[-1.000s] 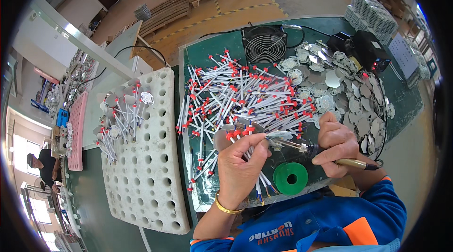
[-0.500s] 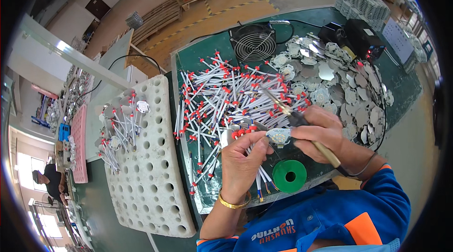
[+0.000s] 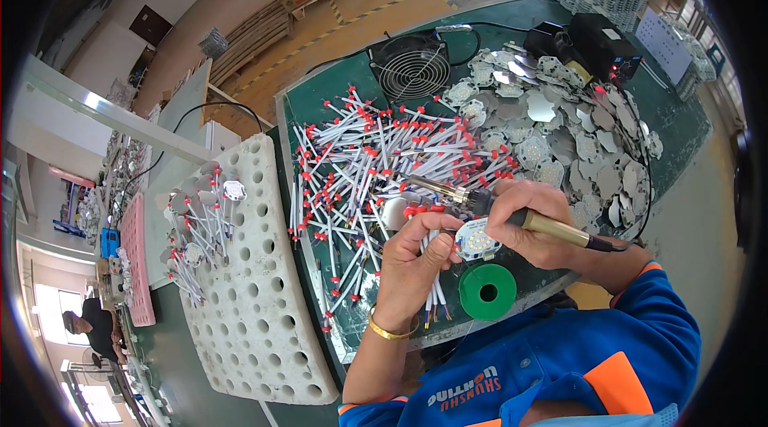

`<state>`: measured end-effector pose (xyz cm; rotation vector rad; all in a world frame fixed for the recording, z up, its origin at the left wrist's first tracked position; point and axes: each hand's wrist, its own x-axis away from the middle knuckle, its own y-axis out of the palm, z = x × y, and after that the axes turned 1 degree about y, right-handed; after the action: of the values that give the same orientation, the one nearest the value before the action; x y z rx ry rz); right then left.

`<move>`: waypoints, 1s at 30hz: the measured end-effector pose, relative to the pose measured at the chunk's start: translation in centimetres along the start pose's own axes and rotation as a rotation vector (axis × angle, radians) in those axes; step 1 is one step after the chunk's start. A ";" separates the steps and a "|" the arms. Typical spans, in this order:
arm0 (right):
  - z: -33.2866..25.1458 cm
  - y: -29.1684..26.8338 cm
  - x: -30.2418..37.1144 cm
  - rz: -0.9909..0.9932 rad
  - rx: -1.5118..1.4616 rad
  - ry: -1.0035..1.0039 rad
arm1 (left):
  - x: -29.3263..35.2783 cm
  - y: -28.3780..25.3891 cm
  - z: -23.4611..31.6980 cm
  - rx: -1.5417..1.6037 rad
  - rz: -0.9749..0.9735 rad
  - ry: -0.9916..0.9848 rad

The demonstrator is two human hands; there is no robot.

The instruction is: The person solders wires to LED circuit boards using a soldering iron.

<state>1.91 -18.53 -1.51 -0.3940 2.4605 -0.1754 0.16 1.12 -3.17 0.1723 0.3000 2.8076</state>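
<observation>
My left hand (image 3: 412,259) pinches the edge of a small white LED board (image 3: 478,241) between thumb and fingers, with the LED side showing. White cables with red grommets (image 3: 436,295) hang below this hand. Whether they join the board is hidden. My right hand (image 3: 534,217) grips a soldering iron (image 3: 560,229) with a tan handle, while its fingertips touch the board's right edge. The iron's metal shaft points left, above the board and over the cable pile. Just below the board lies a green spool (image 3: 500,311) of thin wire.
A cable heap (image 3: 352,155) and a pile of silvery boards (image 3: 588,147) cover the green bench. Behind them stand a black fan (image 3: 412,71) and a black box (image 3: 604,47). Left is a white perforated tray (image 3: 248,299) holding finished-looking cable bundles (image 3: 208,223). Another person (image 3: 98,327) is far left.
The soldering iron has swung flatter, its tip lower and further left and its rear end raised. The LED board has turned, so more of its face shows. The view has shifted slightly.
</observation>
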 end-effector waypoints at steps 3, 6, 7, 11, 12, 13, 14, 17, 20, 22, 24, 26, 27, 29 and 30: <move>0.1 0.8 0.4 0.022 -0.048 0.113 | -0.2 0.3 -1.0 0.097 -0.057 -0.006; 0.7 1.1 0.9 0.100 -0.110 0.165 | -0.3 0.9 -1.9 0.216 -0.080 -0.020; 0.9 1.2 0.9 0.099 -0.071 0.173 | -0.3 0.9 -2.1 0.212 -0.094 -0.031; 1.6 1.0 0.7 0.189 0.280 -0.074 | -0.1 1.3 -2.8 0.145 0.142 0.059; 1.7 0.7 0.6 0.193 0.354 -0.075 | -0.1 1.3 -2.7 0.259 0.113 0.111; 1.9 0.1 0.7 0.216 0.376 -0.068 | -0.1 1.4 -2.4 0.376 0.085 0.159; 2.4 -0.5 1.1 0.216 0.418 -0.083 | -0.1 1.4 -2.2 0.328 0.111 0.174; 3.8 -3.3 2.2 0.232 0.591 -0.117 | -0.4 1.5 -1.7 0.322 0.183 0.186; 4.3 -6.1 3.3 0.181 0.809 -0.022 | -0.1 -0.1 -2.6 0.187 0.118 0.289; 3.9 -7.6 3.7 0.000 1.027 0.158 | -0.1 0.1 -2.5 0.155 0.172 0.268; 3.5 -8.3 3.8 -0.053 1.053 0.204 | -0.3 0.8 -1.8 0.119 0.228 0.240; 3.0 -8.6 3.9 -0.106 1.072 0.248 | -0.5 2.0 -0.7 0.272 0.370 0.166; 2.8 -8.7 4.0 -0.147 1.071 0.257 | -0.5 1.8 -0.7 0.268 0.373 0.164; 2.7 -8.6 4.0 -0.189 1.061 0.263 | -0.7 0.9 -1.1 -0.046 0.344 0.177; 2.7 -8.4 4.1 -0.200 1.090 0.251 | -0.9 0.4 -1.4 -0.230 0.320 0.200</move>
<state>2.47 -27.91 -4.12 -0.1201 2.1404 -1.6156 0.69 0.21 -4.54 -0.1250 -0.0120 3.1538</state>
